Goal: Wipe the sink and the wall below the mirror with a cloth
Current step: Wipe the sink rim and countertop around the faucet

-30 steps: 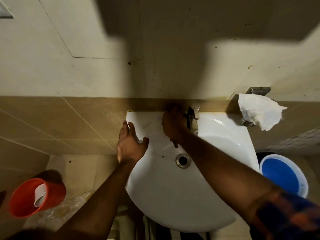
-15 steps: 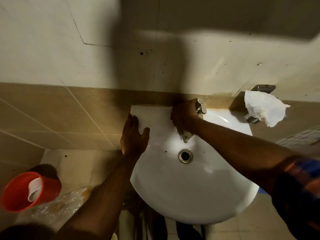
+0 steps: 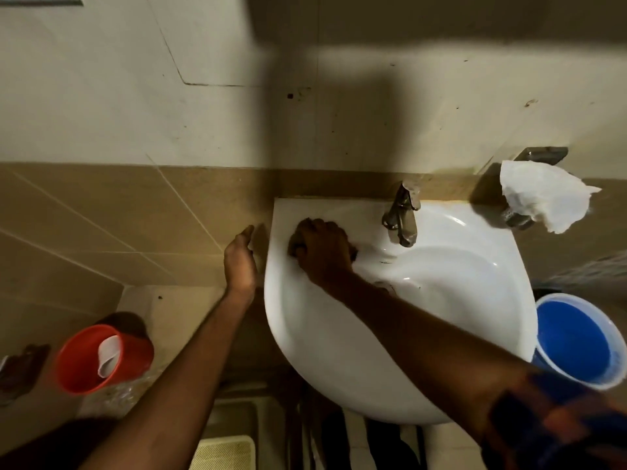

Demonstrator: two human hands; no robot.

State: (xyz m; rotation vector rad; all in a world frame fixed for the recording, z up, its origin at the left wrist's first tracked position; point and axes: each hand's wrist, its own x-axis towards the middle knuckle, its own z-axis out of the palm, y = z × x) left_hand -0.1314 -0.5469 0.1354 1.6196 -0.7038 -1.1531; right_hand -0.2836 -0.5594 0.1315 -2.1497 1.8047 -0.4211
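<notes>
A white sink (image 3: 339,351) hangs on the wall (image 3: 203,113), with a metal tap (image 3: 402,215) at its back rim. My right hand (image 3: 322,252) lies on the sink's back left ledge, fingers curled over a dark cloth (image 3: 353,256) of which only small edges show. My left hand (image 3: 241,259) hovers just off the sink's left edge, fingers straight, holding nothing. The drain is mostly hidden behind my right forearm.
A white paper or rag (image 3: 543,198) hangs on a metal holder (image 3: 543,154) right of the tap. A blue bucket (image 3: 576,340) stands on the floor at the right, a red bucket (image 3: 101,357) at the left. Brown tiles (image 3: 118,225) run below the pale wall.
My right hand has moved left from beside the tap onto the sink's back left ledge. My left hand has come off the sink rim and now sits just left of it.
</notes>
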